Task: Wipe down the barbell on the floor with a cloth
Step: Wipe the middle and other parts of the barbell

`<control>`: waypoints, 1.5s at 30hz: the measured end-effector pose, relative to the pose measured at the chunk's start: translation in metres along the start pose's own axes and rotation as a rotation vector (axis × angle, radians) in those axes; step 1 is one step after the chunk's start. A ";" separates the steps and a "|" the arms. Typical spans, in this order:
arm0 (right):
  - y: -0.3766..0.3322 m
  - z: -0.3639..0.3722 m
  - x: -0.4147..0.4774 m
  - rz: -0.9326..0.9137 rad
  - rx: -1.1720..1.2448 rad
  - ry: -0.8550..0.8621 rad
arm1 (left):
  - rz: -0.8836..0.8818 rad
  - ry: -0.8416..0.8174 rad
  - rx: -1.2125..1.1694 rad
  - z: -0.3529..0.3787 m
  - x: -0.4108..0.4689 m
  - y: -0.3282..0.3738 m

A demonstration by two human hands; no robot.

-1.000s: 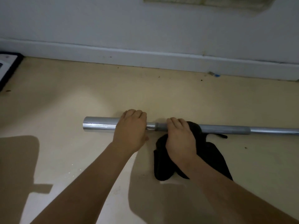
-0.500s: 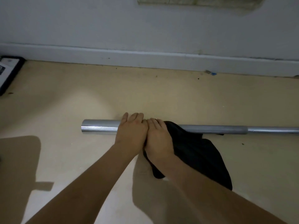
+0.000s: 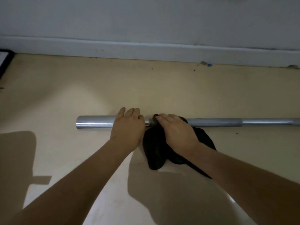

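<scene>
The barbell lies flat on the pale yellow floor, parallel to the floor's far edge where the white baseboard meets it, and well apart from that edge. Its thick chrome sleeve ends on the left. The thinner shaft runs right and out of view, with a dull grey knurled stretch along the way.

The left grip rests on the inner end of the sleeve. It is released, the fingers laid fairly straight across the top of the metal and their tips reaching past its far side.

Just beside it, apart by a short bare bit of bar, the right grip presses a black cloth onto the shaft. Its fingers are stretched out toward the left, with a small bunch of cloth at their tips. The thumb is hidden, so I cannot tell whether it curls under. The rest of the cloth trails off the bar onto the floor toward the person, partly under the right forearm.

A black-framed object shows at the floor's far left edge, and a small blue scrap lies against the baseboard on the right.
</scene>
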State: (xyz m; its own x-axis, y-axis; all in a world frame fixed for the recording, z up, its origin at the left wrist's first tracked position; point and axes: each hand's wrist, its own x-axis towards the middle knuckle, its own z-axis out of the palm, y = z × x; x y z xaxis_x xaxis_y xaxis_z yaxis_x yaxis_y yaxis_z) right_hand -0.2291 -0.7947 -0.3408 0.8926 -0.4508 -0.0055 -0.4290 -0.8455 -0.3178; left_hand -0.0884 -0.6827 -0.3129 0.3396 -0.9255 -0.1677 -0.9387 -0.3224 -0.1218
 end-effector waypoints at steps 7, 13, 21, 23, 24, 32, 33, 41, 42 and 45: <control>-0.022 0.003 0.013 0.507 0.052 0.065 | -0.003 -0.007 -0.055 0.001 0.003 0.003; -0.031 0.012 0.013 0.043 0.098 -0.008 | -0.043 0.065 -0.129 0.012 0.000 -0.004; 0.091 -0.043 -0.055 0.318 -0.087 -0.033 | -0.064 0.020 -0.040 0.011 -0.001 -0.004; 0.090 -0.044 -0.054 0.395 -0.079 -0.017 | -0.062 0.005 -0.011 0.010 0.001 -0.001; 0.078 -0.040 -0.046 0.418 -0.063 0.004 | -0.057 -0.005 -0.003 0.009 0.002 0.001; -0.023 -0.004 0.005 0.086 0.139 -0.103 | -0.043 0.024 -0.041 0.013 0.000 0.001; -0.002 -0.008 -0.005 0.076 0.123 -0.096 | -0.040 0.030 -0.050 0.014 -0.002 0.001; 0.015 -0.010 -0.018 0.429 0.084 0.016 | -0.050 0.026 -0.140 0.013 0.003 0.009; -0.015 -0.001 -0.005 0.377 0.132 -0.015 | -0.046 0.012 -0.142 0.011 0.005 0.009; -0.048 0.002 0.012 0.146 0.209 -0.098 | -0.003 -0.044 -0.118 0.008 0.009 0.000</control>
State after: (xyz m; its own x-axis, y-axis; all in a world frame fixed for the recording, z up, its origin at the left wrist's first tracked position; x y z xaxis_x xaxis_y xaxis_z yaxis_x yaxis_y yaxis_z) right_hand -0.1976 -0.7586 -0.3269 0.8369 -0.5251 -0.1546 -0.5255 -0.6916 -0.4955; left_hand -0.0843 -0.6896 -0.3226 0.3420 -0.9158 -0.2108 -0.9373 -0.3485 -0.0066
